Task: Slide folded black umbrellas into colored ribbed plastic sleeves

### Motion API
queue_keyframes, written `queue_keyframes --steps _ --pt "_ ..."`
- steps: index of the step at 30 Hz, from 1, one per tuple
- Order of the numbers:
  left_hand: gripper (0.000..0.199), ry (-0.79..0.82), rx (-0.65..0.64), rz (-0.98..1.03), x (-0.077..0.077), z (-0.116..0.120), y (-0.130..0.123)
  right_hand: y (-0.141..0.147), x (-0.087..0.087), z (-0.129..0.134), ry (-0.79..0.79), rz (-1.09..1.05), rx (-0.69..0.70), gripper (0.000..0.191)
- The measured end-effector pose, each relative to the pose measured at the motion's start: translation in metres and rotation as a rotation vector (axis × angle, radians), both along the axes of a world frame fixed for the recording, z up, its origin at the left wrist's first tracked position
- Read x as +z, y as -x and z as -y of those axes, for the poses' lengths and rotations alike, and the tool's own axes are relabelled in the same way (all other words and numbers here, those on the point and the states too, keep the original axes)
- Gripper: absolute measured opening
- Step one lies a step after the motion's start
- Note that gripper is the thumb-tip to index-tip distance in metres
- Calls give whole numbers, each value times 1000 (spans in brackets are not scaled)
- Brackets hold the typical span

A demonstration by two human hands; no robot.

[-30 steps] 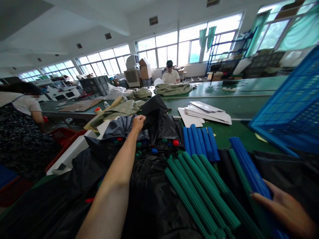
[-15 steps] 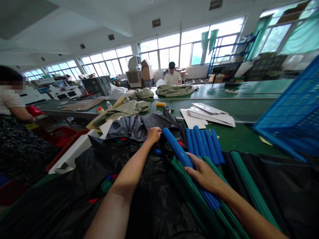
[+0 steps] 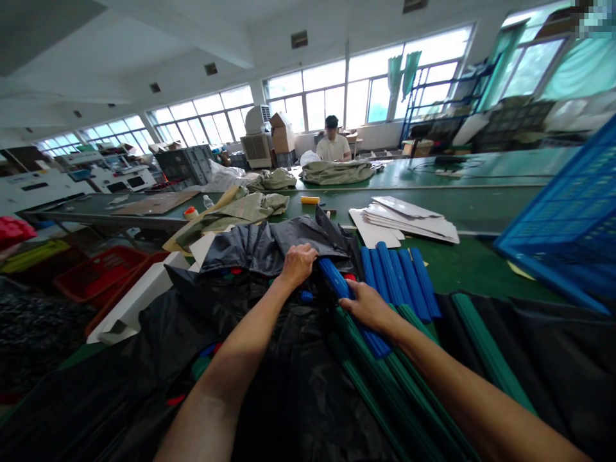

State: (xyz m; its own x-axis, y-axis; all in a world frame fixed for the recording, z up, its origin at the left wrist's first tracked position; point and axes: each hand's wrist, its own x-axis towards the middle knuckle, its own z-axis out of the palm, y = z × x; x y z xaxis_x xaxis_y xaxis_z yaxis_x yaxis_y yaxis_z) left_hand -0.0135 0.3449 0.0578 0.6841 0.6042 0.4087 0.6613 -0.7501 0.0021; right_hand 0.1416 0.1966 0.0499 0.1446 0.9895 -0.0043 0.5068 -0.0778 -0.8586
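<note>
My right hand [image 3: 369,307] is closed round a blue ribbed rod [image 3: 332,276], which slants up and away over several long green ribbed rods [image 3: 370,366]. The rod's far end reaches under the edge of a black plastic-like bag [image 3: 269,240]. Just left of that end, my left hand [image 3: 298,264] pinches the bag's edge, its fingers closed. To the right lies a row of several blue ribbed rods [image 3: 397,279]. Red, blue and green ends poke out from the black material below my left forearm.
White card sheets [image 3: 409,221] lie beyond the blue rods on the green table [image 3: 481,256]. A blue plastic crate [image 3: 568,212] stands tilted at right. Red bins [image 3: 101,273] and a white carton [image 3: 139,298] are at left. A person [image 3: 333,144] sits across the table.
My right hand has moved the blue rod forward and up, so its far end has gone under the bag's edge. My left hand stays at that edge. The person at left has left the view.
</note>
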Motion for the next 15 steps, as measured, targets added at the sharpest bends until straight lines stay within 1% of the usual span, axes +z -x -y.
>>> queue_keyframes --steps 2,4,6,8,11,13,15 --pt "25 0 -8 8 -2 -2 0 2 4 -23 23 -236 23 11" --pt "24 -2 15 47 -3 -5 1 4 9 -46 55 -420 58 9" --pt "22 1 30 84 -3 -9 2 8 10 -64 51 -515 78 12" --pt "21 7 32 111 -2 -12 1 13 4 -72 30 -594 70 17" --pt "21 12 41 145 -2 -13 -1 26 -18 -66 50 -594 -15 14" --pt "20 20 38 146 -3 -12 -1 35 -36 -57 63 -514 -128 13" --pt "20 22 24 129 -6 -10 1 43 -48 -53 22 -403 -262 15"
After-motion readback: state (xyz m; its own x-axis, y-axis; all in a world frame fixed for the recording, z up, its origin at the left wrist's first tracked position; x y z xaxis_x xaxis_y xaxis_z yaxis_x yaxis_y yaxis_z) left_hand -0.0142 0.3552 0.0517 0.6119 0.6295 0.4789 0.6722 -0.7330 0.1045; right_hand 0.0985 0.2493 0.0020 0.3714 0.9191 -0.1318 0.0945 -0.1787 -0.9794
